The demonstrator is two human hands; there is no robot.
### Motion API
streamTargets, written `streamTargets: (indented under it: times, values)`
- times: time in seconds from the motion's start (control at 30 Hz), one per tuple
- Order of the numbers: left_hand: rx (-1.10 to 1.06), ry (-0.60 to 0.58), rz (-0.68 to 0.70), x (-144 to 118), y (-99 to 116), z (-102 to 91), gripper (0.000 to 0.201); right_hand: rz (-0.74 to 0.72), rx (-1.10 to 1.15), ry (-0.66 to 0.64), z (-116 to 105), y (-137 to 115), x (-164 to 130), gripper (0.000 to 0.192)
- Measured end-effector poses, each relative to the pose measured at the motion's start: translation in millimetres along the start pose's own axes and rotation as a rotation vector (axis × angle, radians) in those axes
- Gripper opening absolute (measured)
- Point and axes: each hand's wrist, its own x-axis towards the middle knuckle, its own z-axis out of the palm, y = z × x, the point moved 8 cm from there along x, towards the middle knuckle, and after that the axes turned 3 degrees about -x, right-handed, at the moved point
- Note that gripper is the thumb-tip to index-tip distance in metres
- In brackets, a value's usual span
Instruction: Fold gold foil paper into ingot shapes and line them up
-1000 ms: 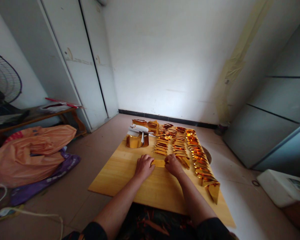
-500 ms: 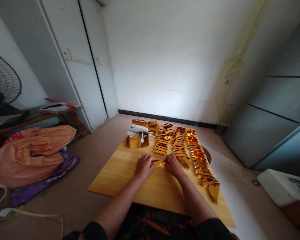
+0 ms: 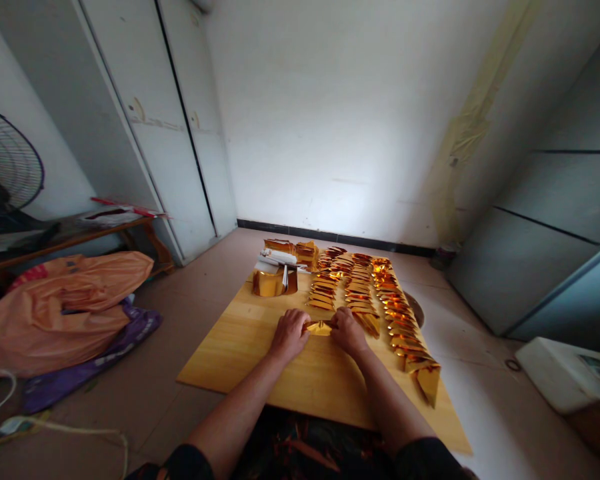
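Gold foil paper (image 3: pixel 319 327), one small folded piece, sits pinched between two hands on a pale wooden tabletop (image 3: pixel 260 360) laid low over a tiled floor. The left hand (image 3: pixel 289 335) grips the piece's 9 o'clock end with curled fingers, and the right hand (image 3: pixel 347 331) grips its 3 o'clock end the same way, so the piece lies between them, touching the board near its middle. From the hands toward 12 o'clock run three rows of folded gold pieces (image 3: pixel 360 293), overlapping like scales; the single pieces are too many and too small to count. The row at 3 o'clock reaches farthest toward the viewer. At 11 o'clock of the hands stands one stack of gold sheets (image 3: pixel 271 283) with white paper against it. Off the board at 9 o'clock lies one orange plastic bag (image 3: pixel 65 303), with one fan (image 3: pixel 7 160) at 10 o'clock beyond it.
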Motion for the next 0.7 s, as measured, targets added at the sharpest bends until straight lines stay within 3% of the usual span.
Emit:
streamTargets:
  times: [0.2, 0.47, 0.7]
  values:
    - [-0.043, -0.007, 0.048, -2, 5, 0.1, 0.038, -0.008, 0.029, -0.005, 1, 0, -3, 0.017]
    - [0.008, 0.086, 0.125, -8, 9, -8.6, 0.018, -0.068, 0.022, 0.114, -8, -1, -19, 0.016]
    - [0.134, -0.006, 0.07, -9, 11, -4.4, 0.017, -0.229, -0.173, 0.128, -16, -19, -40, 0.02]
